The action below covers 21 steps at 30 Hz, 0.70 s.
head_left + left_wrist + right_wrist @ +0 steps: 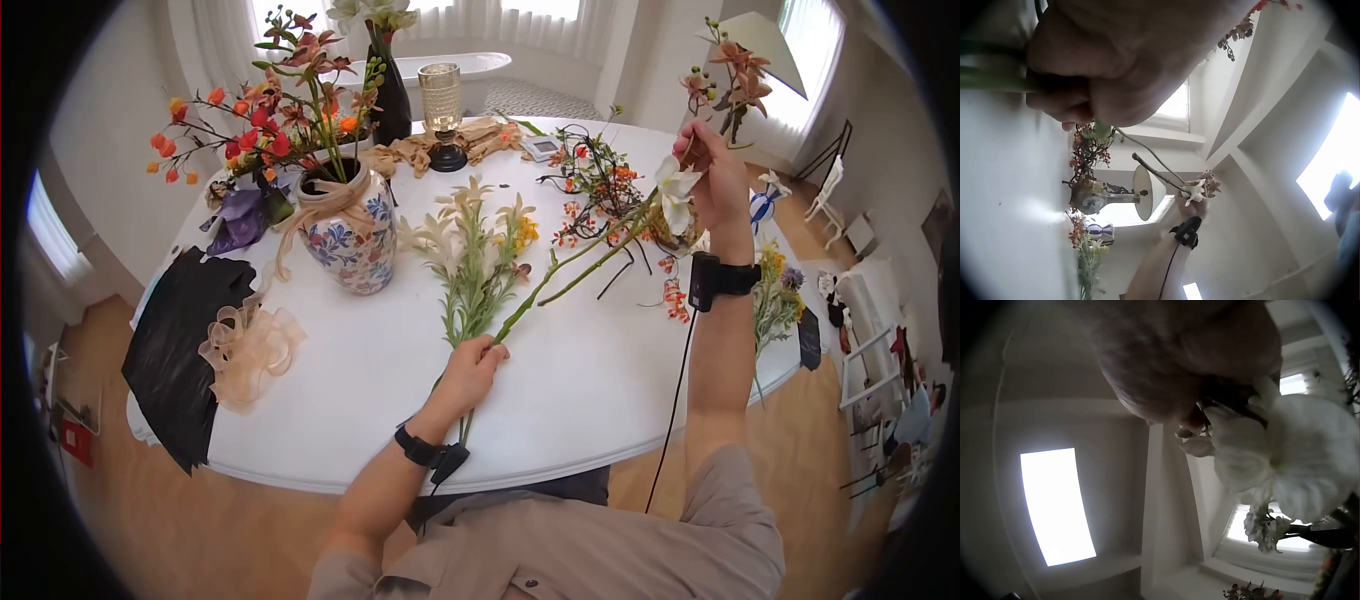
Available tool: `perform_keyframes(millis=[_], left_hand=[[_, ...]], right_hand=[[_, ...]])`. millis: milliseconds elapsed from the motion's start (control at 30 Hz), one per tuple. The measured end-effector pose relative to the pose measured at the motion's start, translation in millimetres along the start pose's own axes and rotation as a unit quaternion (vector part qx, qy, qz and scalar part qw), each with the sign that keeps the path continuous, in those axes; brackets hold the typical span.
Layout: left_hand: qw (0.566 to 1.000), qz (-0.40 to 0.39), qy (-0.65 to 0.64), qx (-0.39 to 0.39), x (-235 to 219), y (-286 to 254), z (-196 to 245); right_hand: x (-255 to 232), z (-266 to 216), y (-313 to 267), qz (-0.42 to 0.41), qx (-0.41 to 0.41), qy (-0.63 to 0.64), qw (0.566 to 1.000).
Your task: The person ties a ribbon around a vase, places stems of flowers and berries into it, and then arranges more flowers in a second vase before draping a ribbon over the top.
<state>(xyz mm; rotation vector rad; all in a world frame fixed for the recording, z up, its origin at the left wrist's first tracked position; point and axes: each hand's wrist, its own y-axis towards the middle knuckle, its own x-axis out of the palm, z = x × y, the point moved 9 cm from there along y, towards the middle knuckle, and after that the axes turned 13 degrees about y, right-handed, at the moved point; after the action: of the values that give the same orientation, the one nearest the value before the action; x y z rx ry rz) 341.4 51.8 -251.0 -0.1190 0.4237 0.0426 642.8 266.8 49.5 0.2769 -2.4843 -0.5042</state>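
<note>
I hold a long green flower stem (pixel 560 275) slanted above the white table (pixel 560 400); no writing shows anywhere. My left hand (pixel 470 372) curls tight around its lower end, just over the tabletop. My right hand (pixel 715 180), raised, pinches the top beside the white bloom (pixel 675 195). Loose pale flower sprays (pixel 475 255) lie just beside my left hand, with the patterned vase (pixel 350 235) beyond.

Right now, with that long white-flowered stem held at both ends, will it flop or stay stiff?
Likely fairly stiff: the stem spans almost straight between the left hand and right hand. Probably light, since fingers alone hold it. Its white bloom looks delicate.
</note>
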Motion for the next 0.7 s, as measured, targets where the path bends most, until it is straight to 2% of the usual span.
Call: perform_keyframes(millis=[100,167,233,267,333,367,467,533,567,600,633,667,700], left_hand=[[0.999,0.026,-0.002,0.018,1,5,-5],[0.999,0.039,-0.005,0.034,0,4,0],[0.993,-0.017,-0.117,-0.028,7,4,-5],[0.992,-0.017,-0.118,-0.029,1,0,6],[0.933,-0.109,-0.324,-0.114,9,-10,17],[0.933,-0.11,-0.323,-0.116,8,-10,18],[0.918,-0.106,-0.358,-0.137,4,-10,15],[0.858,-0.199,-0.46,-0.11,-2,-17,25],[0.859,-0.2,-0.459,-0.111,-14,-23,33],[0.885,-0.186,-0.418,-0.092,-31,-32,43],[0.907,-0.172,-0.376,-0.073,-47,-41,54],[0.907,-0.175,-0.376,-0.075,-58,-51,60],[0.925,-0.173,-0.333,-0.067,-70,-61,64]], right_hand=[[-7,-7,14,-0.026,-0.028,-0.02,0.999],[-4,-11,8,0.004,-0.041,-0.025,0.999],[0,2,1,-0.047,0.048,-0.058,0.996],[3,4,-5,-0.047,0.049,-0.059,0.996],[4,12,-16,-0.022,0.055,-0.115,0.992],[2,16,-19,-0.02,0.057,-0.114,0.992],[-6,41,-27,-0.04,0.131,-0.034,0.99],[-12,45,-33,-0.039,0.147,-0.024,0.988],[-13,47,-36,-0.039,0.16,-0.015,0.986],[-16,49,-36,-0.071,0.154,-0.014,0.985],[-15,53,-40,-0.068,0.154,-0.015,0.986],[-19,60,-47,-0.013,0.157,-0.012,0.987],[-27,66,-54,0.042,0.161,-0.01,0.986]])
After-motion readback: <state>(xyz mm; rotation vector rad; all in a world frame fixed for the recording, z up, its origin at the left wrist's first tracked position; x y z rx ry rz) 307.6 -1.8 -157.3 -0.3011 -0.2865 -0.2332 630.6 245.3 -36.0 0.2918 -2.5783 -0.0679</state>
